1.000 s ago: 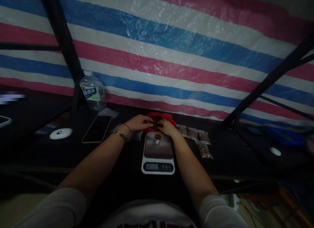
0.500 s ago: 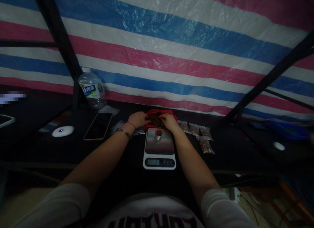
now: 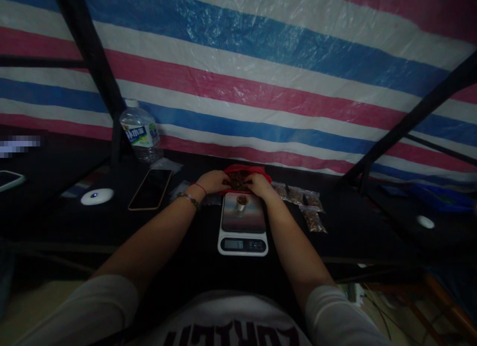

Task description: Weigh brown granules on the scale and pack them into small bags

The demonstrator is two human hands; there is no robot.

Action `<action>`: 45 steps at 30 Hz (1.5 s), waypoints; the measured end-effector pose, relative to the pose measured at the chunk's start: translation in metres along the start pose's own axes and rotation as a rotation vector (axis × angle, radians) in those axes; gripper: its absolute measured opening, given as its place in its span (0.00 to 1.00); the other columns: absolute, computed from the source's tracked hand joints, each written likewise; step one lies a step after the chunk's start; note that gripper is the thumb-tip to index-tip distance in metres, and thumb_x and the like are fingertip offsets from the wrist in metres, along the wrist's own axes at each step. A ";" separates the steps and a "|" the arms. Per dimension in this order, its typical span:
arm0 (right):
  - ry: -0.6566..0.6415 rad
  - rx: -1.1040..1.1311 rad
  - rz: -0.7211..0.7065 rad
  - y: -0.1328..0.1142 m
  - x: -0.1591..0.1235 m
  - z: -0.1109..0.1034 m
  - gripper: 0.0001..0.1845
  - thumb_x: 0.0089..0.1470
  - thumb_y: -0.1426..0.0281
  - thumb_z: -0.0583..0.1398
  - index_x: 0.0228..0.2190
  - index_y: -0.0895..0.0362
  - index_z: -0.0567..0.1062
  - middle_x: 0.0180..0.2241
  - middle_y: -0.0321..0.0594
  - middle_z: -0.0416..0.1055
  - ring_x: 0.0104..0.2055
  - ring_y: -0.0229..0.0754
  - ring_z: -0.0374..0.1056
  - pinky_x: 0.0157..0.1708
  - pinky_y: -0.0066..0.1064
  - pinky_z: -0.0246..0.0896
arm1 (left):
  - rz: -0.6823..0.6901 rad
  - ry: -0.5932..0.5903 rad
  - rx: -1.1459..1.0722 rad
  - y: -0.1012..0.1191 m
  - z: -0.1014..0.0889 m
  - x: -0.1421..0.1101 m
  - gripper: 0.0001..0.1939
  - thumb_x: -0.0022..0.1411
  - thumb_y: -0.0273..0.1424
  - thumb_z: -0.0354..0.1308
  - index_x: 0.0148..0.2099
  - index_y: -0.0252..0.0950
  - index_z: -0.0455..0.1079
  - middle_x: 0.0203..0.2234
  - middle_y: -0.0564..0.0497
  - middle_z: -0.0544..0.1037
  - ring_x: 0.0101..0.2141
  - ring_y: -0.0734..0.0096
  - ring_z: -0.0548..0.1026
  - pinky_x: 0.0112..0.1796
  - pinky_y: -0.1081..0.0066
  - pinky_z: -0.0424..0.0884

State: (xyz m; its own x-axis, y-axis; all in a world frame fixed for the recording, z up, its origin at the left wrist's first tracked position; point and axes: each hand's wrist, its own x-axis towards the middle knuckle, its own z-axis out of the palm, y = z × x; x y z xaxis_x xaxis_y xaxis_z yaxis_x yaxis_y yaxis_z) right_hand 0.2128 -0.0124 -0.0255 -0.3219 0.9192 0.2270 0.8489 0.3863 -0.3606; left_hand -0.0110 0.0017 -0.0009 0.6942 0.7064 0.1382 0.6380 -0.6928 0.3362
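Presently, near the table's (image 3: 89,227) back edge, a bottle (image 3: 139,132) is standing left of a red bag (image 3: 246,168), packets (image 3: 313,220) lying right; a scale (image 3: 244,224) is sitting by the front edge. Left hand (image 3: 212,180) and right hand (image 3: 260,185) are resting in the bag; I cannot tell either grip's closure. Striped sheeting (image 3: 238,88) is hanging behind.

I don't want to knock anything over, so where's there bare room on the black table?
The black table has bare room right of the small filled bags, and in front of the phone. It's crowded around the scale and red bag, where the left hand and right hand are.
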 end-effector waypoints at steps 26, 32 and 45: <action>0.167 0.621 -0.139 -0.037 0.001 -0.002 0.10 0.49 0.67 0.62 0.34 0.58 0.78 0.36 0.41 0.77 0.39 0.42 0.72 0.43 0.33 0.65 | 0.158 0.784 -0.406 0.018 0.006 0.003 0.30 0.46 0.22 0.47 0.54 0.33 0.56 0.47 0.44 0.68 0.45 0.65 0.69 0.48 0.63 0.67; 0.362 0.667 0.046 -0.021 0.005 -0.004 0.11 0.48 0.64 0.62 0.32 0.58 0.78 0.33 0.40 0.77 0.35 0.42 0.72 0.39 0.32 0.65 | -0.040 0.610 -0.513 0.008 0.006 0.005 0.19 0.55 0.31 0.53 0.50 0.34 0.68 0.43 0.46 0.76 0.43 0.64 0.74 0.47 0.64 0.69; 0.469 0.620 0.124 -0.028 0.001 -0.012 0.13 0.48 0.61 0.60 0.29 0.59 0.77 0.28 0.39 0.76 0.30 0.41 0.70 0.33 0.30 0.63 | -0.288 0.458 -1.086 0.002 0.011 0.009 0.20 0.57 0.43 0.53 0.42 0.31 0.72 0.33 0.45 0.80 0.27 0.69 0.77 0.24 0.74 0.70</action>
State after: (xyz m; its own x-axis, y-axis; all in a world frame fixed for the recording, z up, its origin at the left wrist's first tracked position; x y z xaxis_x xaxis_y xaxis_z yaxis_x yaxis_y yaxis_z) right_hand 0.1931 -0.0229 -0.0043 0.0877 0.8832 0.4608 0.4337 0.3826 -0.8158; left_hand 0.0002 0.0052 -0.0087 0.2503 0.9527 0.1726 -0.0146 -0.1745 0.9845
